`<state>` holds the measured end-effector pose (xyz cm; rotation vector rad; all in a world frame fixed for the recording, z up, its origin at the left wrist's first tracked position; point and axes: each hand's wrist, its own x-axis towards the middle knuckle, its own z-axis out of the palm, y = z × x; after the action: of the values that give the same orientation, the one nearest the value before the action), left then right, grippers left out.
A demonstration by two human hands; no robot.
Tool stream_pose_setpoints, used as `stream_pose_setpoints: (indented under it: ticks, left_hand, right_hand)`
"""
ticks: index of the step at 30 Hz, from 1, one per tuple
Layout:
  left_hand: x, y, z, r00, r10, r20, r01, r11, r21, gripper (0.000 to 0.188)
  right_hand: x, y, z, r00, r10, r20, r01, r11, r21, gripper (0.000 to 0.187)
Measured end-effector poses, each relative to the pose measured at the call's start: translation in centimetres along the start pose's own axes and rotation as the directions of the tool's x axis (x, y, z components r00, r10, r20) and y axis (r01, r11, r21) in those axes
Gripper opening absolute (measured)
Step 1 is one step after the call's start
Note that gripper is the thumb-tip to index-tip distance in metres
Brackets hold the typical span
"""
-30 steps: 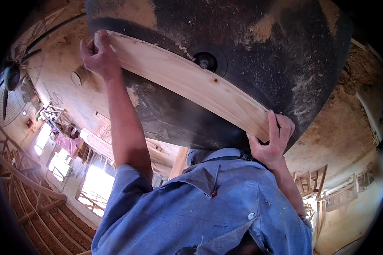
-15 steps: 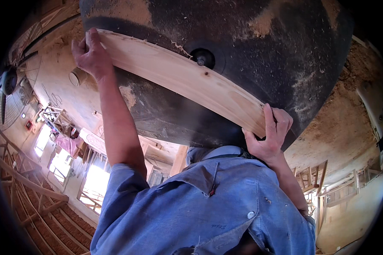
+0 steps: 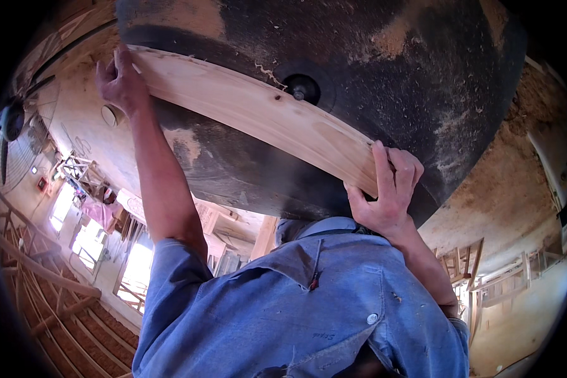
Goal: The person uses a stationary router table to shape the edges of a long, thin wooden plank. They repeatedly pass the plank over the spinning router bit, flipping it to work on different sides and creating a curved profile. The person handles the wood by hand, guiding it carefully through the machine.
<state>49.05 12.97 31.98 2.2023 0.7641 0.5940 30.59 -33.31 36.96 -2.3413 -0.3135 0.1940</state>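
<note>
Two ends of one pale wooden board (image 3: 258,113) are held, and the board is laid aslant across a dark tabletop (image 3: 435,82), running from the upper left of the frame down to just right of its centre. Its upper-left end is gripped by the left hand (image 3: 125,85), with the fingers bent around the corner. Its lower-right end is clamped by the right hand (image 3: 394,189), the fingers being set on the upper edge and the thumb on the lower one. A curved outline is shown by the board's upper edge, near which a small dark knot (image 3: 278,97) can be seen. Just beside that edge, above the middle of the frame, a metal spindle (image 3: 299,94) is set in a round dark opening; whether the wood is touched by it cannot be told. A thin curled shaving (image 3: 269,73) is lodged just left of the opening. Brown dust (image 3: 195,16) is spread over the tabletop at the top of the frame. A blue shirt (image 3: 309,302) is seen across the lower middle, a fan (image 3: 12,120) is placed at the far left, and wooden frames (image 3: 466,268) are stood at the lower right.
</note>
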Motion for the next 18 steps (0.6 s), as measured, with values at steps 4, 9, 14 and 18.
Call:
stream_pose_setpoints:
  ticks: [4, 9, 14, 18]
  left_hand:
    - [-1.5, 0.3, 0.5, 0.999, 0.011, 0.050, -0.012, 1.000, 0.012, 0.074]
    - [-4.0, 1.4, 0.7, 0.999, -0.036, 0.026, 0.036, 0.999, -0.006, 0.079]
    - [-2.2, 0.6, 0.4, 0.997, -0.060, 0.056, 0.060, 0.998, 0.003, 0.084]
    - [0.5, -2.2, -0.2, 0.999, -0.005, 0.037, 0.002, 0.997, 0.072, 0.082]
  right_hand:
    - [-1.7, 0.3, -1.2, 1.000, 0.018, 0.011, -0.017, 0.998, -0.060, 0.077]
    - [-2.5, 0.9, -1.3, 0.983, -0.182, -0.017, 0.178, 0.975, -0.136, 0.040]
    - [-0.8, 0.3, -0.5, 0.957, -0.285, 0.047, 0.286, 0.958, -0.012, 0.022]
    - [0.4, -0.5, 0.8, 0.957, -0.289, 0.028, 0.288, 0.957, 0.028, 0.024]
